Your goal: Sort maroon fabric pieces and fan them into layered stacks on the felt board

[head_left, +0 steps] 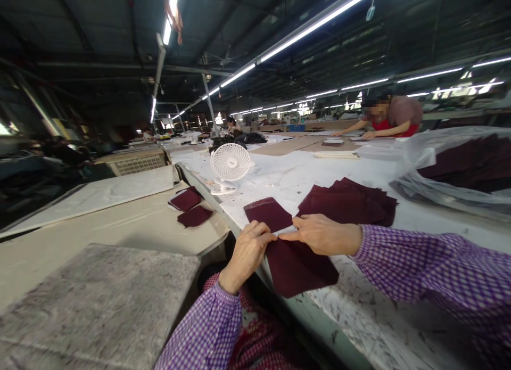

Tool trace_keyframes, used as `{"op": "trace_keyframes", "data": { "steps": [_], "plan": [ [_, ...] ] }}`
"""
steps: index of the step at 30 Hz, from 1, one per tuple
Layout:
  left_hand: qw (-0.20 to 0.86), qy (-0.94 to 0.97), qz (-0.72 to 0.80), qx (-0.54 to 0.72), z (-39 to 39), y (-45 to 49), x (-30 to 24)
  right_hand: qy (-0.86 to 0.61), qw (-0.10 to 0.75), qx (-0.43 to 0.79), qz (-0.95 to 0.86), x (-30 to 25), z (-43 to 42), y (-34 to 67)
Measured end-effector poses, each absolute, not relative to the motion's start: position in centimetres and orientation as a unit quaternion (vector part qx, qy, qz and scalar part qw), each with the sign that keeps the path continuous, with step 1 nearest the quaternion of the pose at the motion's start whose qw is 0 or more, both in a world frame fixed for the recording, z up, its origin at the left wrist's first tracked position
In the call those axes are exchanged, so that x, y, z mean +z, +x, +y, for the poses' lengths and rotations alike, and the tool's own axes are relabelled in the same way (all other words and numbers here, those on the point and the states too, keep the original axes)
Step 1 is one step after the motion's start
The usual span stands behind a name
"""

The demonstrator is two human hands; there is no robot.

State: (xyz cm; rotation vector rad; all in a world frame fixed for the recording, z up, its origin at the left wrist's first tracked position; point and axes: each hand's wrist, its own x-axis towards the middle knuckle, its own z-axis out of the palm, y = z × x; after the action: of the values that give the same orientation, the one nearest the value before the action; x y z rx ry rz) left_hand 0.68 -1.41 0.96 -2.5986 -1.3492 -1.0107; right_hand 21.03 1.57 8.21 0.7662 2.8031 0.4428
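A maroon fabric piece (301,269) hangs partly over the near table edge. My left hand (246,250) pinches its upper left corner between thumb and fingers. My right hand (325,234) is on the same top edge, its index finger reaching to the left fingertips and its other fingers curled; part of its grip is hidden. Just beyond both hands lies another maroon piece (269,213) with a paler, frayed-looking strip along its far edge. To the right of that, a fanned stack of maroon pieces (349,202) rests on the white table (287,170).
A small white fan (230,162) stands at the table's left edge. More maroon pieces (194,216) lie on the cream table to the left, near a grey mottled board (96,306). At right sits a clear plastic bag (415,170) of maroon fabric. A co-worker (399,117) leans over the far table.
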Motion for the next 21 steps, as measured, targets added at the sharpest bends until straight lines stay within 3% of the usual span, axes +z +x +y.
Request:
{"op": "trace_keyframes", "data": {
  "steps": [13,21],
  "plan": [
    [-0.122,-0.761,-0.478,-0.422,-1.6,-0.8,0.7,0.265,0.151,0.149,0.941,9.6,1.3,19.5],
    [-0.091,-0.778,-0.481,-0.393,-1.4,-0.4,1.1,0.237,0.124,0.137,0.954,9.5,1.7,19.7]
  ]
}}
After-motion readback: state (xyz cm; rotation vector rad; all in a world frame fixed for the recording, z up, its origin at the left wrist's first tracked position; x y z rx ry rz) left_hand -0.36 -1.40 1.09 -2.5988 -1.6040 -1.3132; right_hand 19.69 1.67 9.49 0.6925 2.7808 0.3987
